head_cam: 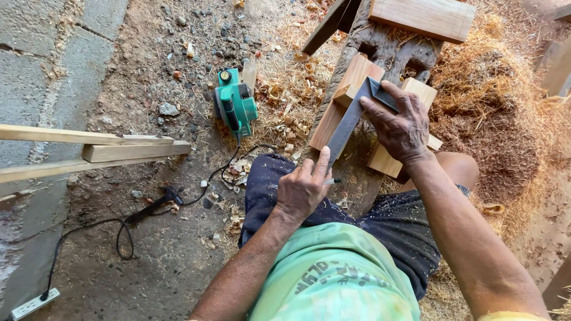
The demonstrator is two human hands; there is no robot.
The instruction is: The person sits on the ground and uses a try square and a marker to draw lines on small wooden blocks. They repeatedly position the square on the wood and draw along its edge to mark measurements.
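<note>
My right hand [399, 123] presses a metal try square [351, 116] flat against a light wooden block [340, 104] that rests on a dark, worn wooden bench [388, 49]. My left hand [303, 189] holds a pen [332, 181] by the lower end of the square's blade, thumb raised along the steel. A second light wooden block [397, 161] lies under my right palm. I sit astride the bench in dark shorts [386, 226].
A green electric planer [236, 104] lies on the dirt floor to the left, its black cord [125, 229] running to a white power strip [33, 303]. Long wooden strips [89, 148] jut in from the left. A plank [423, 18] lies on the bench. Shavings are heaped at right [493, 119].
</note>
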